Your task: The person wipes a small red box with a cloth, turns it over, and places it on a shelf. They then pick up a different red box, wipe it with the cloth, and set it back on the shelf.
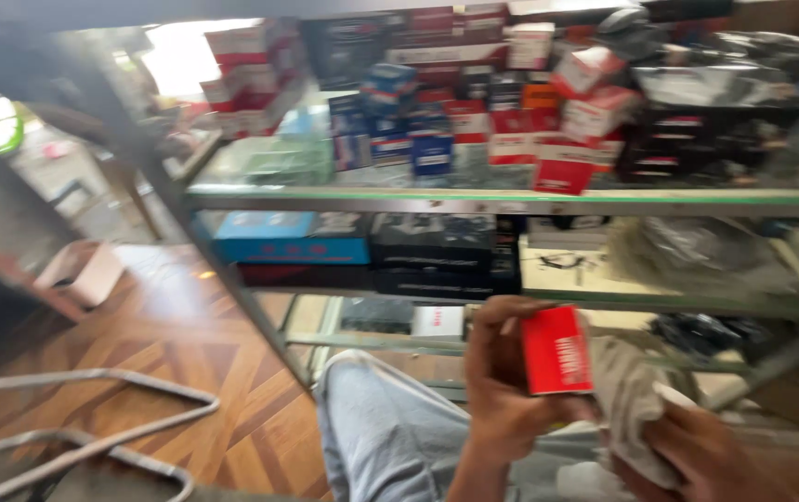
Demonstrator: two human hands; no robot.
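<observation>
The left hand (502, 381) grips a small red box (557, 351), fingers curled round its left edge. At three o'clock, touching the box, the right hand (706, 451) holds a bunched grey cloth (627, 400). This looks like wiping the box; the next pass needs a steady grip. At twelve o'clock, glass shelves (511, 200) hold more boxes (511, 121).

We see our two bare hands, left hand (502, 390) and right hand (725, 455), sleeveless at lower right, and our light grey-blue trouser leg (381, 437) at bottom centre.
</observation>
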